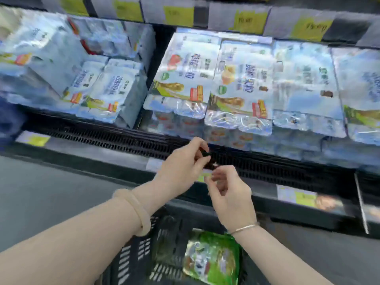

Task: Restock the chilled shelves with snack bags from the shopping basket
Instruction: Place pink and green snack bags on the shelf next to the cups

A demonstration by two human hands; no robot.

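So right now your hands aren't on any stock at all: the left hand (183,161) and right hand (228,192) are up together in front of the dark vent grille (123,138) at the shelf lip, and the left fingers (200,150) are pinching some small dark thing I can't make out through the blur, while the right fingers (223,171) are curled in loosely just beside it; can't tell if they're actually holding anything. The thing you want, the green snack bag (211,258), is down at 6 o'clock from both hands, lying flat in the black shopping basket (131,262), long axis running roughly 12 to 6. I'd say your right hand is nearer, since the bag sits just under that wrist. Room-wise: the basket wall is close on the bag's left side, so lifting straight up looks easiest. The chilled shelf (205,140) at 12 o'clock is packed with pale blue packs (185,68); the only real gap I can see is the dark slot around 11 o'clock between the stacks.
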